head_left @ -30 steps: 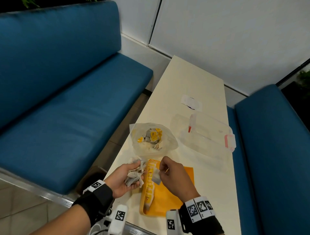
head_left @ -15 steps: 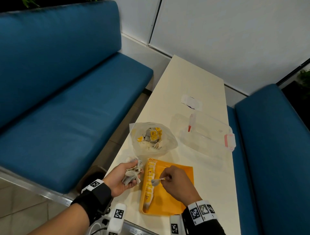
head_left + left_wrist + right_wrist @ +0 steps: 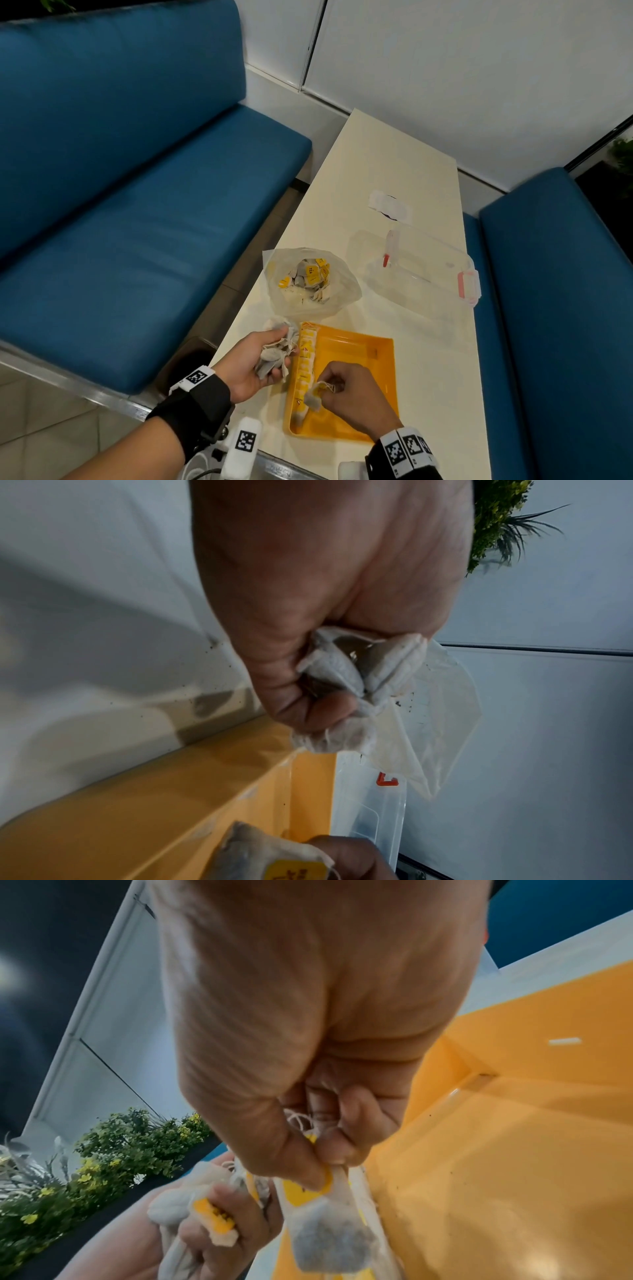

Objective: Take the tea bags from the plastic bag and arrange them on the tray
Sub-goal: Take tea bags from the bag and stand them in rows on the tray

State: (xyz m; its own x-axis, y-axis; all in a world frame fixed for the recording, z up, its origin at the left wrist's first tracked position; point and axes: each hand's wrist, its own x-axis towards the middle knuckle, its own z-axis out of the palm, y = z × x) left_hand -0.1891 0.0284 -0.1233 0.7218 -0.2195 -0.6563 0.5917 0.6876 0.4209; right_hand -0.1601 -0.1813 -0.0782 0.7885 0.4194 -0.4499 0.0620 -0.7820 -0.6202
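Note:
An orange tray [image 3: 363,346] lies at the table's near end with a row of yellow-tagged tea bags [image 3: 306,363] along its left side. My right hand [image 3: 329,390] pinches a single tea bag [image 3: 313,399] by its tag just over the near end of that row; the same tea bag [image 3: 329,1240] hangs from thumb and finger. Left of the tray, my left hand [image 3: 270,356] grips a bunch of tea bags [image 3: 274,353], the bunch [image 3: 346,674] bulging out of the fist. A clear plastic bag [image 3: 310,279] with more tea bags lies beyond the tray.
A clear plastic box [image 3: 421,267] with pink latches sits right of the bag, with a white wrapper [image 3: 390,205] farther back. The cream table [image 3: 394,161] runs between two blue benches [image 3: 137,205]. The table's near edge lies just below the tray.
My right hand has carried its tea bag down and toward me, from above the tray's far left to the near end of the row. The left hand stays beside the tray.

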